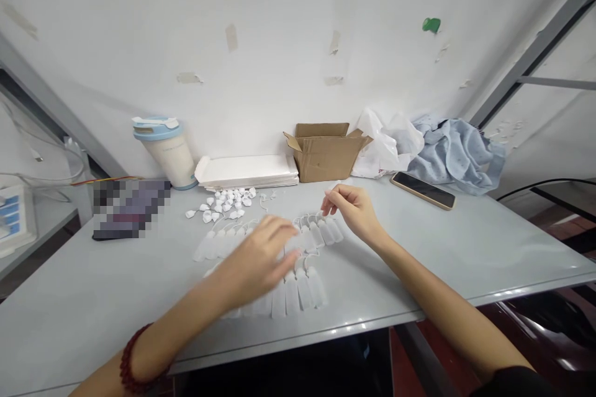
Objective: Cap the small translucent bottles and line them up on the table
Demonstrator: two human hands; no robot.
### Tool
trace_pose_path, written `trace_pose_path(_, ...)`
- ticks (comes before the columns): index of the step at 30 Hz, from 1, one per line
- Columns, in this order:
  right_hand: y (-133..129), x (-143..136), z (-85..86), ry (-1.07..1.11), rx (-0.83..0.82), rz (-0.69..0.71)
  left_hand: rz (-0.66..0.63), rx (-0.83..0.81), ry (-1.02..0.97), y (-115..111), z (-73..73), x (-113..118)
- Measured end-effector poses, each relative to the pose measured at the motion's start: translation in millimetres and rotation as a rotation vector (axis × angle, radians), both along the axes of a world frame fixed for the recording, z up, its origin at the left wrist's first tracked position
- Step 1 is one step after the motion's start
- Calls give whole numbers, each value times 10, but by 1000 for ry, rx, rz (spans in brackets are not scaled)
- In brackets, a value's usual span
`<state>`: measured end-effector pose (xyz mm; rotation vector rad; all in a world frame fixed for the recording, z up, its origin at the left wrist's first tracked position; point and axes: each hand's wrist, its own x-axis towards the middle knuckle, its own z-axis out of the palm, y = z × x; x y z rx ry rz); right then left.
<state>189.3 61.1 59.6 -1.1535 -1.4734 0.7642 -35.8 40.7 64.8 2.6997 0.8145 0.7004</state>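
Observation:
Two rows of translucent white tags with string loops lie on the grey table: a back row (307,237) and a front row (298,291). Above the rows, between them, is my left hand (261,257), slightly blurred, its thumb apart from its fingers and nothing seen in it. It hides part of both rows. My right hand (352,208) is just behind the right end of the back row, its fingers curled together as in a pinch. Whatever they hold, if anything, cannot be made out. A scatter of small white pieces (228,200) lies farther back to the left.
Along the wall stand a lidded cup (170,155), a stack of flat white packets (249,172), an open cardboard box (327,158), a white plastic bag (384,146) and a light blue cloth (460,152). A phone (423,190) lies at right, a blurred-out dark item (128,208) at left.

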Motion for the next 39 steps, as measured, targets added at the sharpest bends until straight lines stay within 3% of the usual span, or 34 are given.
trace_pose_path(4,109,111,-36,-157,21,-90,251,11,-44,399,-35,-263)
trace_pose_path(6,181,178,-66,-402,25,-145,305,-26,-13,556,-109,-364)
trace_pose_path(9,286,287,-106,-819,21,-206,295,-126,39,683,-216,-423)
trace_pose_path(16,399,584,-131,-1130,-94,-302,258,-248,133,662,-275,-301)
trace_pose_path(22,430,804,-92,-1275,-233,-344,295,-285,138,635,-253,-279)
trace_pose_path(29,427,819,-89,-1344,-329,-332,297,-307,97,645,-300,-297)
trace_pose_path(39,470,740,-217,-1323,-307,-277,300,-345,-358,677,-147,-343)
